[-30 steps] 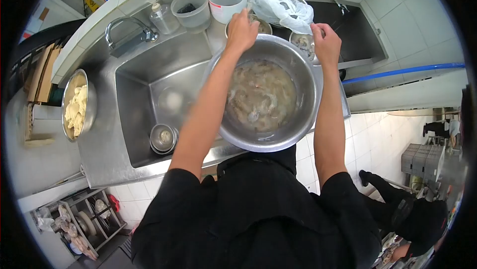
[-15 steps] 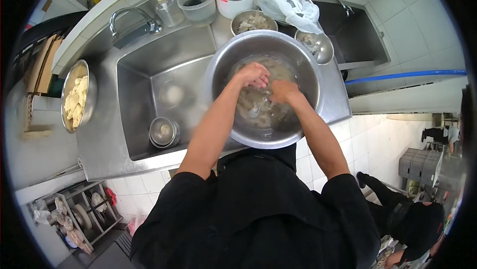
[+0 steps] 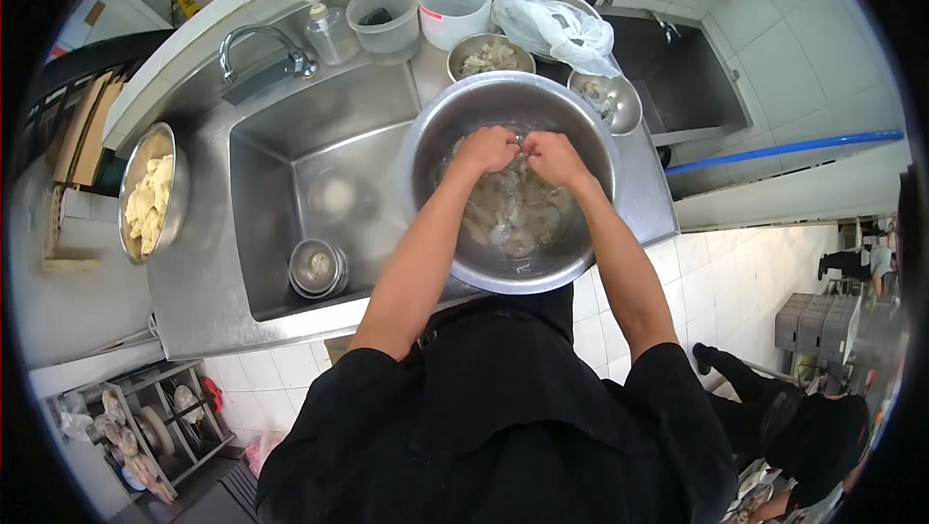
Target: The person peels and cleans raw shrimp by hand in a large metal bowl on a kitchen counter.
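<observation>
Altogether, one stainless-steel tabletop (image 3: 198, 234) carries the scene, with two sinks: a wide left one (image 3: 266, 185) and a darker right one (image 3: 692, 79). Between them stands one large metal basin (image 3: 602, 149). One metal bowl (image 3: 183, 195) of pale yellow dough-like lumps (image 3: 149, 207) tilts at the far left. Behind the basin are two plastic tubs, one clear (image 3: 385, 40), one white (image 3: 455, 26) with a red marking too small to read; one white plastic bag (image 3: 561, 26); and two small metal bowls, left (image 3: 458, 58) and right (image 3: 629, 108), holding greyish pieces. One pump bottle (image 3: 331, 35) stands beside the clear tub. Inside the basin, raw shrimp (image 3: 513, 219), too jumbled to count, lie in water. Over them the left hand (image 3: 491, 149) and right hand (image 3: 554, 158) nearly meet, fingers curled; whether either grip pinches a shrimp, I cannot tell.
</observation>
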The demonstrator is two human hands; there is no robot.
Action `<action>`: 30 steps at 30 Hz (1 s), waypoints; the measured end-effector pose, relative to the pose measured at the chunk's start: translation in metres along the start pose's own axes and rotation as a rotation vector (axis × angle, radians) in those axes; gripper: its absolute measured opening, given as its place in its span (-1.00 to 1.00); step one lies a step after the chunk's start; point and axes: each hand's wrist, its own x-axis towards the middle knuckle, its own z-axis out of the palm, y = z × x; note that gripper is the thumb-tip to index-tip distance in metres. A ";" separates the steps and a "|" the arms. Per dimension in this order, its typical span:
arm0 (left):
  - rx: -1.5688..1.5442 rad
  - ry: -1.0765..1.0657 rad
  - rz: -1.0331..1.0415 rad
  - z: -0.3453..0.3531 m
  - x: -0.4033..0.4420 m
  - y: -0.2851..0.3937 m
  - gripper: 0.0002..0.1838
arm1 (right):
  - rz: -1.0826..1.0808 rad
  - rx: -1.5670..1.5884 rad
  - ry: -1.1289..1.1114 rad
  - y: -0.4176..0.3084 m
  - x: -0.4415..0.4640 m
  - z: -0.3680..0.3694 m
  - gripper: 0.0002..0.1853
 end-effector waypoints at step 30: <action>-0.225 0.061 0.144 -0.038 -0.037 0.003 -0.82 | -0.048 -0.073 -0.137 -0.045 0.005 -0.002 -0.71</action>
